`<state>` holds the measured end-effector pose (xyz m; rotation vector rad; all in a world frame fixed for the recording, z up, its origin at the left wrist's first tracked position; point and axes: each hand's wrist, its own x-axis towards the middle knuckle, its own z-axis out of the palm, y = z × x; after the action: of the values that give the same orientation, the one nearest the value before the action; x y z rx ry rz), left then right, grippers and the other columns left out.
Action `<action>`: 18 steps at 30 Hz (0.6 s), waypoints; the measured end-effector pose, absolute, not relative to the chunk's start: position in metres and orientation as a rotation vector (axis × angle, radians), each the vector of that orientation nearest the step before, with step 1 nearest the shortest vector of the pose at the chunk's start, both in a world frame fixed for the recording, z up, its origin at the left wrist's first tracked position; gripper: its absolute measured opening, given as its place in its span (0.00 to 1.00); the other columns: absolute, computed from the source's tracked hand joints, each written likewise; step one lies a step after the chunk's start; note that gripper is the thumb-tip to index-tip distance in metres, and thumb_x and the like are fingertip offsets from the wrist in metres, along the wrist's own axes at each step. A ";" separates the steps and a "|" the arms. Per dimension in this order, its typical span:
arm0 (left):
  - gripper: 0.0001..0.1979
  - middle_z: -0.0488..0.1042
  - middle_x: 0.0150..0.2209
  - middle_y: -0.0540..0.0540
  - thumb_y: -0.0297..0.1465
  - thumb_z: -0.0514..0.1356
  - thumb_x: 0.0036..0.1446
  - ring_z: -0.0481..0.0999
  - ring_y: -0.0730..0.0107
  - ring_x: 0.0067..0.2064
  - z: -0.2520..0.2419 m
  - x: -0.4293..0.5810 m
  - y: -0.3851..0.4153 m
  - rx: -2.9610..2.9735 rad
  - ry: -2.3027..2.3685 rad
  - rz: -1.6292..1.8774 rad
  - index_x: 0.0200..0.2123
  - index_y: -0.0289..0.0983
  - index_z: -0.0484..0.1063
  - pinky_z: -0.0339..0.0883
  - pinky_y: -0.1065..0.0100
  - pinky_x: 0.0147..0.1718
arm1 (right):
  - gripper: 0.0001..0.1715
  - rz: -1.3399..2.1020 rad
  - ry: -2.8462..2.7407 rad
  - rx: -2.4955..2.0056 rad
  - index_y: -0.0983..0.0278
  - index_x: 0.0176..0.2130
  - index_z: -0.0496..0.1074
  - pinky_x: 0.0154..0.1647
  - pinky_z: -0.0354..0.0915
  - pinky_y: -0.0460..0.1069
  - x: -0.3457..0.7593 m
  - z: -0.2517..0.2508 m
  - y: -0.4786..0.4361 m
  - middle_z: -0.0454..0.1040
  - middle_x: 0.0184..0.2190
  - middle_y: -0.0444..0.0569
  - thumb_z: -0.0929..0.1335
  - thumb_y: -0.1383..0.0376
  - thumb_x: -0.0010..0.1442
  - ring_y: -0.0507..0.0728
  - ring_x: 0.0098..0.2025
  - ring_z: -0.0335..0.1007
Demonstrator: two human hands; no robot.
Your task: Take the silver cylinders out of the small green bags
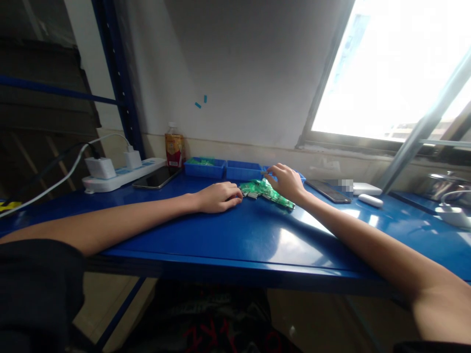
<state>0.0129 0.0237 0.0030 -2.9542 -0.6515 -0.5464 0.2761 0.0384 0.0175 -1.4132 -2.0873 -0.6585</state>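
A loose pile of small green pieces with silvery parts [253,188] lies on the blue table; their exact kind is too small to tell. My left hand [220,197] rests on the tabletop at the pile's left edge. Its fingers curl in towards the thumb, and whatever they may hold is hidden. Above the pile, my right hand [287,179] pinches a small piece between thumb and fingers, close to the blue trays. Behind the pile is the middle blue tray [243,171]. The left blue tray [204,169] has green pieces in it. My right hand partly covers a third tray.
At the left stand a white power strip [110,182] with plugged chargers, a dark phone [157,178] and a drink carton [174,149]. To the right lie another phone [328,190] and a white case [370,200]. The table's front edge [235,262] runs before me.
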 end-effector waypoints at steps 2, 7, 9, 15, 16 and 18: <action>0.11 0.73 0.40 0.44 0.33 0.52 0.64 0.72 0.66 0.42 0.002 0.014 0.023 -2.970 -0.659 -0.554 0.43 0.36 0.71 0.62 0.69 0.42 | 0.17 -0.661 -2.068 -1.432 0.61 0.45 0.73 0.37 0.61 0.50 0.274 0.025 0.047 0.75 0.41 0.52 0.62 0.56 0.64 0.60 0.45 0.67; 0.13 0.72 0.41 0.44 0.36 0.51 0.64 0.71 0.65 0.43 0.002 0.015 0.029 -2.895 -0.701 -0.541 0.45 0.37 0.70 0.63 0.68 0.43 | 0.19 -0.565 -2.057 -1.657 0.58 0.47 0.73 0.42 0.62 0.51 0.261 0.045 0.081 0.74 0.46 0.50 0.61 0.53 0.64 0.60 0.49 0.66; 0.13 0.72 0.42 0.44 0.37 0.51 0.63 0.70 0.63 0.45 0.002 0.012 0.041 -2.789 -0.724 -0.538 0.44 0.37 0.70 0.62 0.65 0.46 | 0.20 -0.533 -2.063 -1.698 0.58 0.47 0.73 0.44 0.62 0.52 0.255 0.046 0.093 0.74 0.47 0.51 0.60 0.53 0.64 0.61 0.50 0.66; 0.23 0.64 0.55 0.38 0.42 0.52 0.61 0.63 0.51 0.55 0.004 -0.007 0.097 -2.394 -1.245 -0.631 0.56 0.37 0.62 0.58 0.54 0.52 | 0.32 -0.454 -2.152 -1.729 0.62 0.51 0.72 0.50 0.60 0.57 0.254 0.025 0.098 0.70 0.50 0.59 0.54 0.46 0.65 0.66 0.53 0.65; 0.26 0.61 0.58 0.37 0.43 0.52 0.60 0.61 0.48 0.57 0.003 -0.009 0.104 -2.374 -1.341 -0.602 0.59 0.39 0.59 0.57 0.51 0.52 | 0.32 -0.436 -2.184 -1.721 0.62 0.51 0.71 0.50 0.60 0.56 0.256 0.021 0.095 0.70 0.51 0.58 0.55 0.46 0.65 0.65 0.52 0.66; 0.29 0.61 0.59 0.37 0.45 0.52 0.59 0.60 0.44 0.59 0.001 -0.010 0.116 -2.384 -1.448 -0.540 0.62 0.42 0.55 0.54 0.46 0.53 | 0.29 -0.404 -2.235 -1.696 0.60 0.52 0.70 0.50 0.60 0.52 0.261 0.015 0.090 0.70 0.52 0.55 0.55 0.48 0.66 0.61 0.51 0.67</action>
<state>-0.0104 0.1158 0.0012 -2.3841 -1.4481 -0.5401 0.2610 0.0901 0.0150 -1.6957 -2.2352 -0.4037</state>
